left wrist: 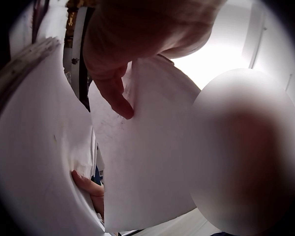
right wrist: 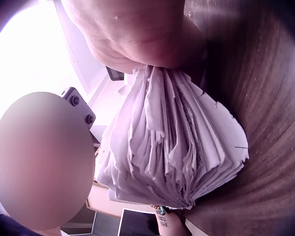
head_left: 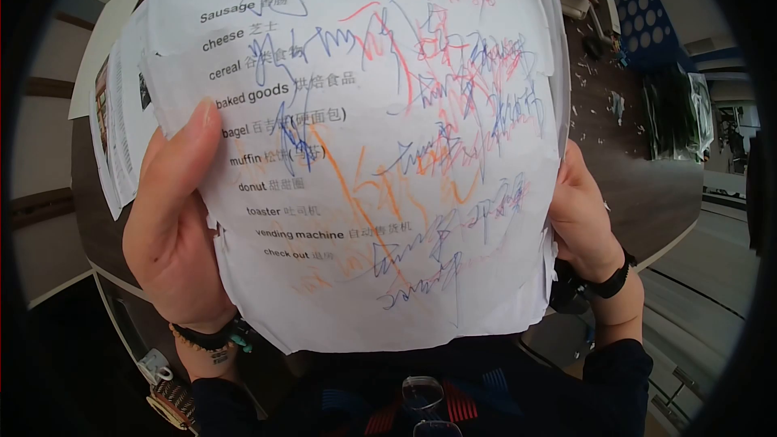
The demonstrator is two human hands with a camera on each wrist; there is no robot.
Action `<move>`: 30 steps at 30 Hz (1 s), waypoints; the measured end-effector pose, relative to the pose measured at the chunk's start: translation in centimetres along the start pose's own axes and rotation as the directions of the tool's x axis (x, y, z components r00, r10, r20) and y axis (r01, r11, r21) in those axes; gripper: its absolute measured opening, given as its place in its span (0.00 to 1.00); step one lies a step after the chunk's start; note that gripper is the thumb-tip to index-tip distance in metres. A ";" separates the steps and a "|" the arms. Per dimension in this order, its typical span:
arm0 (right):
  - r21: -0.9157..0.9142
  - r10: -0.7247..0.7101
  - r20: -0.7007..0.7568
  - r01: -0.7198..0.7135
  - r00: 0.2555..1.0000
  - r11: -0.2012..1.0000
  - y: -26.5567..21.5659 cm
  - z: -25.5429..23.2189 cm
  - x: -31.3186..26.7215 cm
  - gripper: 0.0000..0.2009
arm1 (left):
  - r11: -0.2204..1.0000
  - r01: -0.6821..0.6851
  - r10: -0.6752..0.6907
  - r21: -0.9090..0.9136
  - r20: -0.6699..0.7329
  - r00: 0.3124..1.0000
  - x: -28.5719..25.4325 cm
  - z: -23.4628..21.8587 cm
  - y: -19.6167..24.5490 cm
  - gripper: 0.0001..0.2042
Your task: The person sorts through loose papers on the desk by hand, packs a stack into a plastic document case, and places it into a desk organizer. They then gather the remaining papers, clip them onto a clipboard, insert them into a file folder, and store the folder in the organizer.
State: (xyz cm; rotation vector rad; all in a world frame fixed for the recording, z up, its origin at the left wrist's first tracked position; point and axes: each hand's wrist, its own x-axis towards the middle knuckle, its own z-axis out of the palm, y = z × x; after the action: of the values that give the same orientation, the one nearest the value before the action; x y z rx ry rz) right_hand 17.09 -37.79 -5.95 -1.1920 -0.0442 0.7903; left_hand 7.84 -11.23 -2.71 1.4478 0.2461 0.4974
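Note:
A thick stack of worn paper sheets [head_left: 348, 162] fills the middle of the head view, held up in front of the body. English and Chinese food words are printed on its top sheet, with blue, red and orange scribbles over them. My left hand [head_left: 174, 226] grips its left edge, the thumb lying on the front sheet. At the right edge my right hand [head_left: 583, 218] holds the stack, its fingers partly hidden behind the paper. Frayed, fanned-out page edges [right wrist: 167, 142] hang below the right hand in the right wrist view.
Behind the stack lies a dark wooden table [head_left: 603, 121] with small scraps scattered on it. Other printed pages [head_left: 117, 129] are at the left. A blue perforated panel [head_left: 647, 0] and a clear plastic bag with dark green contents [head_left: 680, 117] are at the right.

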 end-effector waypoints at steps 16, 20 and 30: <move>0.117 -0.021 0.065 0.013 0.998 0.993 -0.2 -0.1 -0.2 0.21 | 0.751 0.271 -0.070 -0.603 0.335 0.940 0.9 -0.7 -0.7 0.22; 0.117 -0.011 0.051 0.005 0.999 0.993 -0.2 -0.2 -0.1 0.20 | 0.784 0.282 -0.181 -0.553 0.231 0.956 0.8 -0.4 -0.3 0.22; 0.132 -0.024 0.076 0.014 0.997 0.991 -0.4 -0.2 -0.2 0.20 | 0.830 0.246 -0.180 -0.501 0.178 0.967 0.6 -0.7 -0.3 0.20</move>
State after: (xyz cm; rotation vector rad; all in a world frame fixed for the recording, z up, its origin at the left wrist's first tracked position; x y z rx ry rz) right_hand 17.28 -38.10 -5.60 -1.0350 -0.0664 0.8104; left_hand 8.13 -10.29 -3.05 0.8990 0.1543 0.2579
